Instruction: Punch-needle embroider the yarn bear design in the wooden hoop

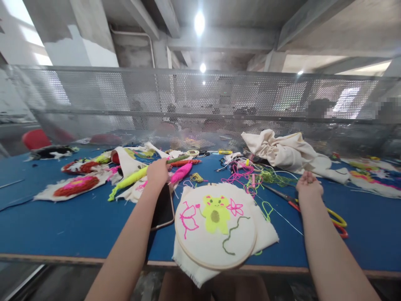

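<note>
An embroidery hoop (216,228) with cream cloth lies at the near edge of the blue table, stitched with a yellow creature, pink shapes and a green line. My left hand (158,172) reaches past it to a pile of yarn skeins, fingers closed around a green skein (177,159) beside a pink skein (181,173). My right hand (308,184) rests on the table to the right, fingers curled, close to tangled green and pink thread (250,175). Whether it pinches a thread is hidden.
A dark phone (163,209) lies under my left forearm. Scissors with red and yellow handles (335,217) lie by my right wrist. Crumpled cream cloth (288,154) sits behind. Finished embroidered pieces (75,186) lie at the left. A perforated metal screen (200,104) backs the table.
</note>
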Tool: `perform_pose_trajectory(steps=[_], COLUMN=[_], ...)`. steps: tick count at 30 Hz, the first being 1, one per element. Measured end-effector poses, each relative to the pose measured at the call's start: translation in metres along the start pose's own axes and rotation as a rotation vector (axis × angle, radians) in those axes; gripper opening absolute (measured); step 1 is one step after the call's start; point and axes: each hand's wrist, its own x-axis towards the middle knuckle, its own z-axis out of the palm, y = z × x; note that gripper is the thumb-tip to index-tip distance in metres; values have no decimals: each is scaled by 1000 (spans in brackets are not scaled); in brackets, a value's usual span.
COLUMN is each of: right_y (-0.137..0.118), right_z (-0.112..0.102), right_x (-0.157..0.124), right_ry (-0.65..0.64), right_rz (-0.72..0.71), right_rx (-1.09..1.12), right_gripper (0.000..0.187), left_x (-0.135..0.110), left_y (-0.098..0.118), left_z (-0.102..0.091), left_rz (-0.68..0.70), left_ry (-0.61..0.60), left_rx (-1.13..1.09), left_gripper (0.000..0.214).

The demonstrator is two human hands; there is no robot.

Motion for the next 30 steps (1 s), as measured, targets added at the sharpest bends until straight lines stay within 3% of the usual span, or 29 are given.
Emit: perform_pose_trajectory(steps=[4, 7, 9, 11, 15, 16, 18, 20, 24, 30], right_y=[-2, -1, 2, 12, 51, 63, 86, 102, 102, 75], right_z=[3, 19, 39, 63, 110, 119, 131, 138, 135, 115], right_x=[-10, -17, -23, -32, -70, -81, -102, -114, -101, -63], right_ry=[257, 237, 128, -47, -389, -483, -821, -937, -853, -722], right_rz=[-184, -192, -136, -35, 228, 308, 500, 502, 396, 361], right_rx=[133, 175, 166, 119, -60, -123, -356, -444, -396, -347], right_gripper=[29, 28, 20, 26, 13, 11, 11, 14, 29, 30], left_x=[3, 3, 3, 1, -8, -11, -15, -16, -14, -15], left_y=[-9, -4, 3, 11, 28, 31, 35, 36, 33, 36], left_z=[-2, 1, 4, 9, 22, 25, 31, 35, 35, 34], left_rz=[2, 87, 158, 265, 501, 543, 579, 580, 558, 536], left_ry=[18, -1, -25, -73, -199, -228, -258, -266, -273, -264], left_rx=[155, 176, 168, 123, 0, -16, -28, -31, -43, -118], left_gripper=[22, 25, 26, 28, 27, 26, 23, 22, 18, 20])
